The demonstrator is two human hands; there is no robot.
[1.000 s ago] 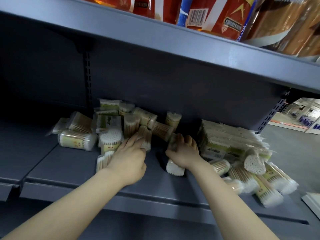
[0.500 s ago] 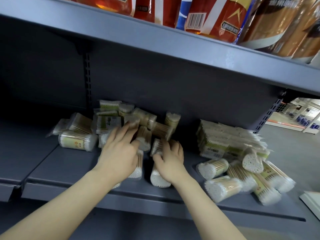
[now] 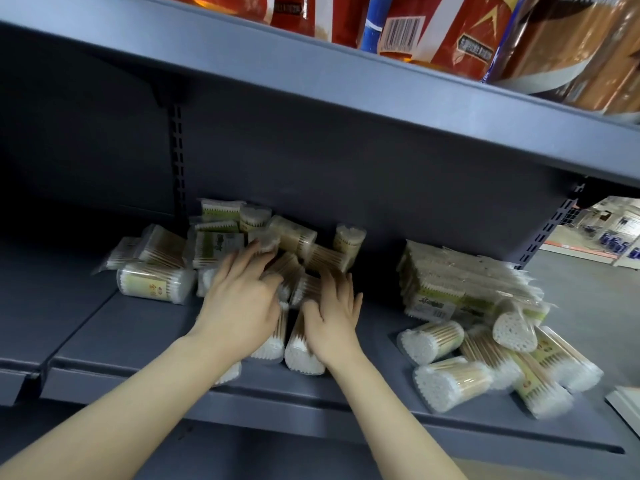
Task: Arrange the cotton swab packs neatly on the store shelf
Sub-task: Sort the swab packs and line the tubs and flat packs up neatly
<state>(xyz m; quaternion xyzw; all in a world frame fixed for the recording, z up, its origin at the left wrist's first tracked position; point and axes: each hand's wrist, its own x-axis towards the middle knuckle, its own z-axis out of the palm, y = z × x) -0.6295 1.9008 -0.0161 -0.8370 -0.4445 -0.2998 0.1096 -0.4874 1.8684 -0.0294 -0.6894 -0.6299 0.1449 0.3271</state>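
Hands are lying flat with fingers straight: left hand point(image 3: 239, 306) and right hand point(image 3: 334, 323) pressing cotton swab packs point(image 3: 301, 355) on the shelf point(image 3: 138, 327)

Shelf point(image 3: 138, 327) is showing dull blue-grey all over, incl. back panel. Swab packs point(image 3: 152, 282) left of the hands are showing clear wrap, white tips, tan sticks, pale green labels w/ a red mark. Flat packs point(image 3: 460, 282) right of the hands are looking cream w/ green-yellow strips. On the board above the shelf, bags point(image 3: 446, 32) are showing red, white stripes, blue edge, black barcode; brown wrapping beside them.
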